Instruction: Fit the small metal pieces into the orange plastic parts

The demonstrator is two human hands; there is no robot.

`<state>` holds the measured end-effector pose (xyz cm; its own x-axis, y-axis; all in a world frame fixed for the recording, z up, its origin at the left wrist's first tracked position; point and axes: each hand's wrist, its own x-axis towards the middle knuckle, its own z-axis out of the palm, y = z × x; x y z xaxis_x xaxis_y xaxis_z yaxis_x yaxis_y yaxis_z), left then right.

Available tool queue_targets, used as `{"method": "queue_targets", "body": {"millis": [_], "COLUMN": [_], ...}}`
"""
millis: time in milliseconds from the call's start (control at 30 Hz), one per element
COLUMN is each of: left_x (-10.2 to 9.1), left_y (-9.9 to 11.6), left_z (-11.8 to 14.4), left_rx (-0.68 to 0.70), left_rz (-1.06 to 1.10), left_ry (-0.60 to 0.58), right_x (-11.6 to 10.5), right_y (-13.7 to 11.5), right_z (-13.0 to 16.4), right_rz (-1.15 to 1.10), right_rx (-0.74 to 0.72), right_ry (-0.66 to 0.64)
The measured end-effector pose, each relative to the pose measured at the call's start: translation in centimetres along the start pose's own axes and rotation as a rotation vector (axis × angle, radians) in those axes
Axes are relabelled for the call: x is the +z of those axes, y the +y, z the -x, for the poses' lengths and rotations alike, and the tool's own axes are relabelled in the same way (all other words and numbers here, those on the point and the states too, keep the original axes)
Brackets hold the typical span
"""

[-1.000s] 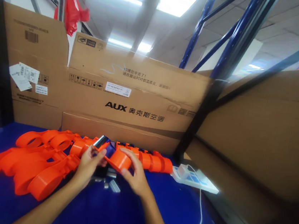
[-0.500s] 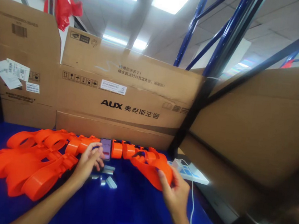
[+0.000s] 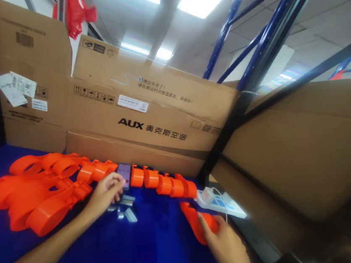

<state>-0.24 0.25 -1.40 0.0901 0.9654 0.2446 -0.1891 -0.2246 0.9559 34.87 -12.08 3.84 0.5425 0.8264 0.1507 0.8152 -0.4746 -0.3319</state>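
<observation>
— What's the bench like?

— A blue table point(image 3: 137, 245) walled in by cardboard boxes point(image 3: 139, 114) at the far side and on the right, with blue rack posts point(image 3: 248, 72) rising behind them.

— And the hands?

— The right hand point(image 3: 224, 244) lies fingers-down on an orange plastic part point(image 3: 198, 223), holding it against the table near the right edge. The left hand point(image 3: 105, 193) is curled with its fingertips over small metal pieces point(image 3: 125, 208) at the middle; I cannot tell whether it pinches one.

— What sits around them?

— Just beyond the left hand a phone point(image 3: 123, 174) leans in a far row of orange rings point(image 3: 163, 184). A heap of orange parts point(image 3: 29, 191) fills the left side up to the left wrist. A white power strip point(image 3: 222, 204) lies just past the right hand, touching the right-hand box.

— Any free room?

— Bare blue surface lies between the two hands and toward the near edge; the far and right sides are closed by cardboard.
</observation>
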Motion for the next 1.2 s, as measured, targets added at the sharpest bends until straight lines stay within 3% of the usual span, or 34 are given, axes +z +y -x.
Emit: {"method": "queue_targets", "body": {"millis": [100,267,367,467,600,933,1200], "left_x": [0.3,0.6,0.6,0.5,0.4,0.5,0.4], "left_y": [0.2,0.6,0.8,1.2,1.6,1.6,1.6], "left_z": [0.4,1.3,1.8,2.1,2.3,2.3,2.3], "left_rx": [0.071,0.242,0.332,0.404,0.487,0.572,0.546], "left_rz": [-0.076,-0.361,-0.57,-0.707,-0.79,-0.791,-0.771], "left_ry": [-0.032,-0.124,-0.199,-0.244,-0.268,-0.267,-0.264], "right_x": [-0.6,-1.3,-0.9,0.0,1.0,2.7,1.3], "right_y": [-0.5,-3.0,-5.2,-6.9,-7.7,-6.7,-6.8], "right_z": [-0.3,-3.6,-7.2,-10.4,-12.8,-14.3,-13.9], "right_rz": [0.053,0.093,0.143,0.219,0.24,0.258,0.227], "right_rx": [0.003,-0.117,-0.221,-0.212,-0.194,-0.197,-0.277], "right_ry": [-0.016,0.182,0.106,-0.04,-0.092,-0.128,0.027]}}
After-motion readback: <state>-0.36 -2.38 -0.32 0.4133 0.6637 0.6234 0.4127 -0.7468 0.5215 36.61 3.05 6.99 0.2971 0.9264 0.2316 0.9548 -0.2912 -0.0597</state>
